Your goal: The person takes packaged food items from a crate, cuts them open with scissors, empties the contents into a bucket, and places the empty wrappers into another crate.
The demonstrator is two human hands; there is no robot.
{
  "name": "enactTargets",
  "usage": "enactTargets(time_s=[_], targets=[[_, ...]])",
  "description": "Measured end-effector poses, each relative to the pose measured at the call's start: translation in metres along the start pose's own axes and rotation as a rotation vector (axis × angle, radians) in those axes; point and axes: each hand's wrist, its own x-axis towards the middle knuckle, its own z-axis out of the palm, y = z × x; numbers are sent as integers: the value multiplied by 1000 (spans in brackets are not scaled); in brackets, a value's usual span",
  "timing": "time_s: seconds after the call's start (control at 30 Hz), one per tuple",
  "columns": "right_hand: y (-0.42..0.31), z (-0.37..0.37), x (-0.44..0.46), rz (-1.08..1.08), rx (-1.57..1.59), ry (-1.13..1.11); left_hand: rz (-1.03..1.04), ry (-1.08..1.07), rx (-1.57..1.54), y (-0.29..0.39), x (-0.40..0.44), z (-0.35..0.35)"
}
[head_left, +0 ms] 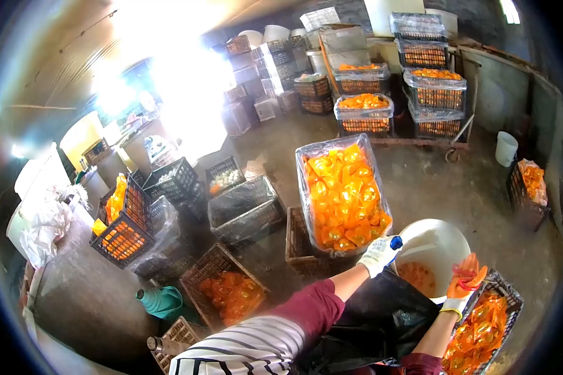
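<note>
White bucket [443, 242] stands between my hands, orange pulp [417, 278] in its bottom; my left hand [378, 255] is at its left side, fingers closed round a blue thing [396, 242]; my right hand [464, 284] is at its right, fingers partly spread, a red thing [466, 274] across them, can't tell if gripped; orange pieces [347, 194] heap in a lined crate [304, 197] just past my left hand, the nearer one; long axis runs away from me, leaning left; a second crate [515, 305] of them lies just outside my right hand; count: one bucket, one blue thing, one red thing, two filled crates nearby.
</note>
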Motion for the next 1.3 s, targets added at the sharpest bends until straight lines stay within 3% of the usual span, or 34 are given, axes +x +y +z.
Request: enactTargets(time_s=[0.2, 0.3, 0.4, 0.47, 0.53, 0.57, 0.6, 0.67, 0.7, 0.73, 0.77, 0.8, 0.87, 0.9, 1.0, 1.03, 1.1, 1.2, 1.27, 1.3], targets=[[0, -19, 9, 72, -23, -257, -62, 16, -56, 3, 1, -1], [0, -16, 6, 59, -75, -185, -50, -11, -32, -7, 4, 5], [3, 40, -20, 1, -82, 144, -28, -73, 61, -6, 6, 0], [-3, 20, 7, 211, -69, -348, -34, -11, 76, -8, 5, 2], [-3, 25, -6, 151, -207, -142, -74, 27, 106, -5, 2, 4], [-1, 34, -13, 137, -295, -35, -183, -4, 55, 33, -7, -20], [3, 42, -18, 137, -370, 8, -23, 39, 109, 11, 3, -13], [3, 49, -20, 270, -532, -49, 512, 215, 265, -24, 18, -6], [4, 63, -33, 268, -620, -24, 626, 278, 258, -38, 24, -10], [7, 55, -31, 256, -820, -6, 412, 217, 68, -49, 21, -18], [15, 43, -34, 150, -816, -46, 184, 193, -157, -60, 19, -27], [7, 37, -34, 313, -581, -110, -32, 213, -361, -71, 15, -35], [17, 43, -28, 279, -733, -106, -112, 253, -166, -78, 3, -62], [22, 46, -26, 263, -808, -102, -25, 319, 71, -112, 1, -61], [20, 67, -13, 328, -812, -213, -90, -44, 433, -180, -4, -59], [22, 72, -5, 380, -835, -273, -65, -66, 482, -192, -8, -52], [35, 61, 25, 342, -1192, -375, -95, -57, 516, -205, -8, -35], [43, 64, 41, 563, -1685, -163, -86, 14, 578, -209, -14, -18], [53, 91, 37, 611, -2106, -132, 28, 40, 653, -231, -18, -9], [61, 63, 54, 669, -2358, -323, 52, 44, 690, -222, -18, -11]])
